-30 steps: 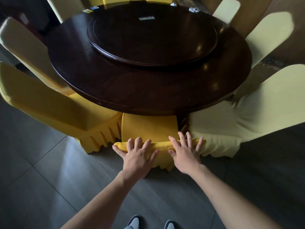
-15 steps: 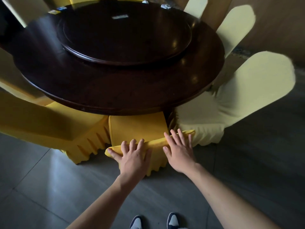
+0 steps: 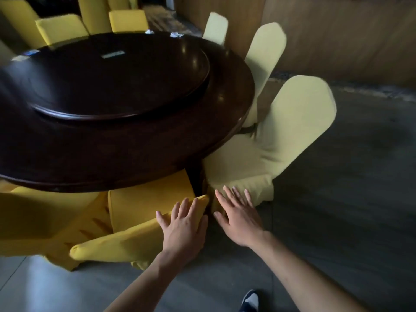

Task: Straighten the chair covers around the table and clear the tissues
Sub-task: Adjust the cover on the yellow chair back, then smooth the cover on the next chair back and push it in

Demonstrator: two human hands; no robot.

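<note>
The left hand point(image 3: 183, 228) lay flat, fingers straight, on the top edge of the yellow chair cover point(image 3: 139, 221); the right hand point(image 3: 238, 218), fingers spread, was at its 3 o'clock, holding nothing. Crumpled tissues point(image 3: 176, 34) sat at the round table's point(image 3: 135, 154) far rim, 12 o'clock from the hands, and a pale chair cover point(image 3: 281, 140) stood at 1 o'clock.

grey tiled floor point(image 3: 337, 221) | wood-panelled wall point(image 3: 337, 30) | shoe point(image 3: 251, 299)

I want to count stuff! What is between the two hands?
In the head view, only a dark gap and a strip of grey floor lie between the left hand and the right hand; nothing else sits there.
</note>
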